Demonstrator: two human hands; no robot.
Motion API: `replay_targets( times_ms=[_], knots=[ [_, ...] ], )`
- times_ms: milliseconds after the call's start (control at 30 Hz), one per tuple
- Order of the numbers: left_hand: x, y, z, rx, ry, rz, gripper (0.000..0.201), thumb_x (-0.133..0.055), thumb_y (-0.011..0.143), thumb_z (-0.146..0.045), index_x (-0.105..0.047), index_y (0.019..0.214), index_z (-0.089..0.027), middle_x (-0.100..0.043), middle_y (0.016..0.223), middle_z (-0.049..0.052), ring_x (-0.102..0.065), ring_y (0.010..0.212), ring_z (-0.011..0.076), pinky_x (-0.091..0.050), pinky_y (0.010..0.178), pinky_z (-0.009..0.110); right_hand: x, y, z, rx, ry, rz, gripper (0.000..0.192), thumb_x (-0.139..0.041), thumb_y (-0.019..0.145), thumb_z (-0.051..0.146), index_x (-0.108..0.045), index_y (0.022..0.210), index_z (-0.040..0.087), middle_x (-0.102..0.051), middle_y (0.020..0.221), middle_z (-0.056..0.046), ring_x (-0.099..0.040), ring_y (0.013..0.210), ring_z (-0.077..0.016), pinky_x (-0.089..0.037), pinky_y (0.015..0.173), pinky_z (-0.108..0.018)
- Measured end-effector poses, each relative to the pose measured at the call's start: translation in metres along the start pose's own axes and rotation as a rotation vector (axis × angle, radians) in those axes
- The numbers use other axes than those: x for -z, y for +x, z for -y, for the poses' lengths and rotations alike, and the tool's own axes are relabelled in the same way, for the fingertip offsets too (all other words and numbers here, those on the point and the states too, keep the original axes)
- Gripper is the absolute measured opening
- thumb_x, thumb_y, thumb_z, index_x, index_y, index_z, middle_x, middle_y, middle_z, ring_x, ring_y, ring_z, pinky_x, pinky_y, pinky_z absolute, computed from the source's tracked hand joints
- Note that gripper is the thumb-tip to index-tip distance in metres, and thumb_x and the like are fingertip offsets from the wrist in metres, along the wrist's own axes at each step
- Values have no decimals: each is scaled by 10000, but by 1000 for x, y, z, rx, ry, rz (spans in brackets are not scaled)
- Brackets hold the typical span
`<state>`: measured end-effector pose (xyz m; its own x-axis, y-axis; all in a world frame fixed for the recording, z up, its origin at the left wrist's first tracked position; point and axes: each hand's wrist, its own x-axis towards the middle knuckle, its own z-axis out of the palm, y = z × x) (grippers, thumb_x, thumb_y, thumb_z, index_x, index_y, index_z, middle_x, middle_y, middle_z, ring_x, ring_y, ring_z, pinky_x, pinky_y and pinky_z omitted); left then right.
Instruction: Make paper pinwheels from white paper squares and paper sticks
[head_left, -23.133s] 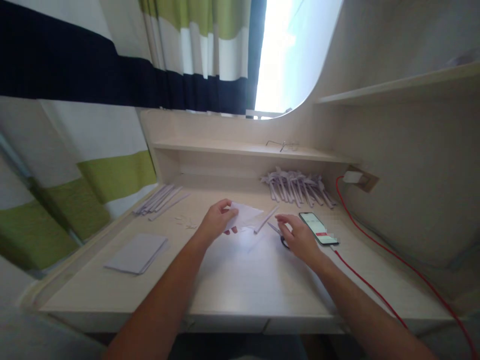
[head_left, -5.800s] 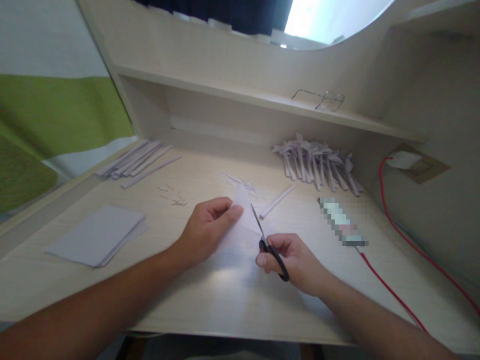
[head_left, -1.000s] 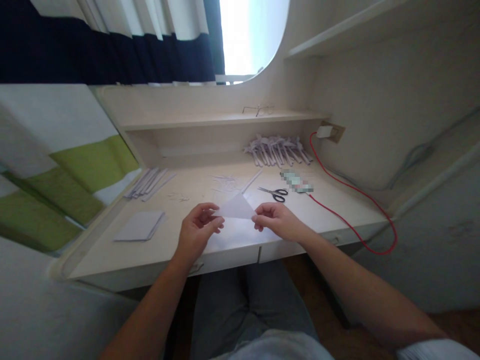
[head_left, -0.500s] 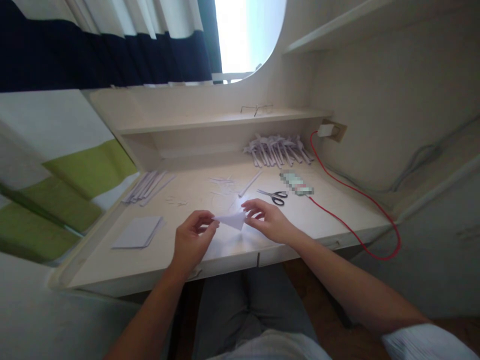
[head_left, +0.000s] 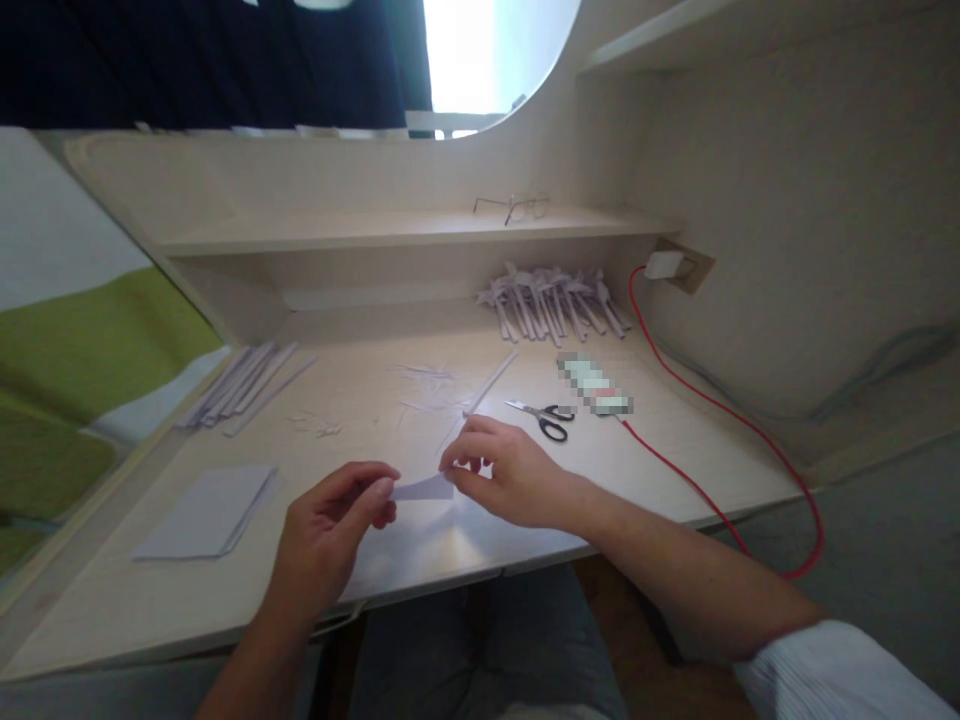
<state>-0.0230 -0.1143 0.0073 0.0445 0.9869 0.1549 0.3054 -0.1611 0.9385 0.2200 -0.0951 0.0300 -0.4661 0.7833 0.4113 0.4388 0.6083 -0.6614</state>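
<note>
A small white piece of paper (head_left: pixel 424 488) is stretched between my two hands just above the front of the desk. My left hand (head_left: pixel 330 535) pinches its left end between thumb and fingers. At the other end, my right hand (head_left: pixel 510 470) pinches the paper with thumb and forefinger. Just beyond my right hand lies a rolled paper stick (head_left: pixel 491 383). Black-handled scissors (head_left: pixel 544 415) rest to its right, blades pointing left. A stack of white paper sheets (head_left: pixel 206 512) lies left of my left hand.
Paper pinwheels on sticks (head_left: pixel 555 300) are heaped at the back right. Several rolled paper sticks (head_left: pixel 244 385) lie at left, with paper scraps (head_left: pixel 427 380) mid-desk. A phone (head_left: pixel 592 382) has a red cable (head_left: pixel 690 480) running to a wall plug. Glasses (head_left: pixel 517 207) sit on the shelf.
The paper was a broader triangular shape and now appears as a narrow strip, still held at both ends. Both hands have shifted lower and left in view, which has tilted further down.
</note>
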Motion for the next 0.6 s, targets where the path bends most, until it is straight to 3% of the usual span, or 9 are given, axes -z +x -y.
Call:
replay_targets(
  times_ms=[133, 367, 600],
  knots=[
    [1, -2, 9, 116, -22, 19, 248, -758, 805, -417, -741, 891, -185, -742, 710, 31, -702, 672, 204, -584, 607, 297, -4, 3, -3, 20, -16, 74, 124, -647, 888, 112, -711, 964, 186, -641, 892, -26, -622, 788, -145, -504, 758, -270],
    [-9, -14, 8, 231, -155, -153, 237, -784, 778, -393, -728, 813, -165, -738, 693, 33, -718, 672, 201, -620, 639, 304, -18, 0, -7, -77, 172, 55, 341, -706, 860, 141, -634, 1190, 185, -652, 871, 4, -628, 790, -141, -496, 754, -273],
    [-14, -9, 21, 267, -269, -249, 251, -791, 790, -397, -729, 813, -155, -736, 698, 36, -727, 662, 208, -648, 613, 324, -24, -9, -7, -182, 374, 7, 418, -701, 862, 153, -556, 1250, 201, -629, 832, 42, -623, 752, -117, -488, 732, -249]
  ],
)
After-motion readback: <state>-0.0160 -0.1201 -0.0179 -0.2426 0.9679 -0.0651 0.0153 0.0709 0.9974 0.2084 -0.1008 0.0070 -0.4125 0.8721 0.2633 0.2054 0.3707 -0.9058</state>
